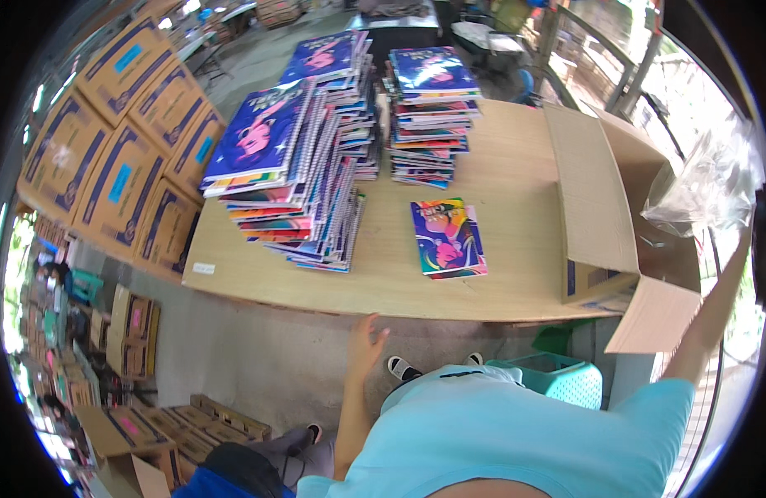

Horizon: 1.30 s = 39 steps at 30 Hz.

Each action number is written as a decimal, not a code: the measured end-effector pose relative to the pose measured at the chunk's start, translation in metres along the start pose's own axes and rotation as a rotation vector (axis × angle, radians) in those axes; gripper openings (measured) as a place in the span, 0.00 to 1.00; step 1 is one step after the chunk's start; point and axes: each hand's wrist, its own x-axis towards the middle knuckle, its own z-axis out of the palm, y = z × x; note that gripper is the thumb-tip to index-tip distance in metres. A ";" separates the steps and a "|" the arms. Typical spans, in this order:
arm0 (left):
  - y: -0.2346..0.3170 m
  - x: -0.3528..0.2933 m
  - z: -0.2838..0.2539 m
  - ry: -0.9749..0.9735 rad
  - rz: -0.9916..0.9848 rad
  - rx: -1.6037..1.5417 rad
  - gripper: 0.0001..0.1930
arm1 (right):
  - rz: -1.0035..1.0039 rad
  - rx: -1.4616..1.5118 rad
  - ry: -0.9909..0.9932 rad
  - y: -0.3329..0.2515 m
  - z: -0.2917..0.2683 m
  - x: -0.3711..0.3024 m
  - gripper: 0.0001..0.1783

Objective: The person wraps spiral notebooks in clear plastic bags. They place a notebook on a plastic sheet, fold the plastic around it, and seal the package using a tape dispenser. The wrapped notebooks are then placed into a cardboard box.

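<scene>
Plastic bag point(715, 178), clear and crinkled, hangs up at my right above the open cardboard box point(603, 207) on the wooden table point(507, 282); my right arm reaches to it, though whether those fingers grip it I cannot tell. My left hand point(362, 340) hovers open-fingered below the table edge, near the small pile of notebooks point(448, 238).

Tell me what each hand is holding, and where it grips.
The right hand holds a clear plastic bag by its lower edge, raised over the open cardboard box. The left hand holds nothing.
</scene>
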 end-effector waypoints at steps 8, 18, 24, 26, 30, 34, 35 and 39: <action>-0.030 -0.023 -0.056 -0.046 -0.245 0.117 0.23 | 0.442 0.137 -0.413 -0.039 0.052 -0.154 0.22; -0.042 0.016 -0.047 0.021 -0.154 -0.053 0.21 | 0.324 1.054 -0.326 -0.225 -0.296 -0.227 0.22; -0.058 0.055 -0.084 0.622 -0.555 -0.555 0.28 | -0.401 2.210 -1.974 -0.414 -0.364 -0.428 0.39; -0.085 0.073 -0.114 0.662 -0.498 -0.657 0.35 | -0.261 1.885 -2.294 -0.482 -0.353 -0.503 0.43; -0.101 0.139 -0.165 0.471 -0.448 -0.923 0.41 | 0.069 1.604 -2.413 -0.583 -0.382 -0.563 0.51; -0.148 0.187 -0.185 0.259 -0.363 -0.846 0.38 | 0.190 1.603 -2.247 -0.648 -0.407 -0.596 0.57; -0.158 0.196 -0.186 0.170 -0.293 -0.813 0.39 | 0.178 1.638 -2.280 -0.661 -0.408 -0.603 0.58; -0.167 0.234 -0.181 -0.061 -0.338 -0.881 0.41 | 0.204 1.721 -2.326 -0.696 -0.389 -0.634 0.60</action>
